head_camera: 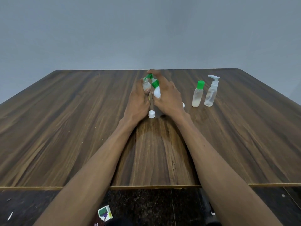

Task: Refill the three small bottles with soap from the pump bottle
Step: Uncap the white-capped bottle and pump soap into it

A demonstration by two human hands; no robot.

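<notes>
Right hand [167,97] is wrapped round the white green-nozzled pump bottle [156,90], tilted left so its spout is held over the small clear uncapped bottle [146,84] gripped upright by left hand [138,100] on the wooden surface [65,128].

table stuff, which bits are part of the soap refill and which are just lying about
Part of the job:
pump bottle, in right hand
open small bottle, in left hand
white cap
green-capped bottle
clear pump-top bottle

Lying about:
small printed box on the floor
</notes>
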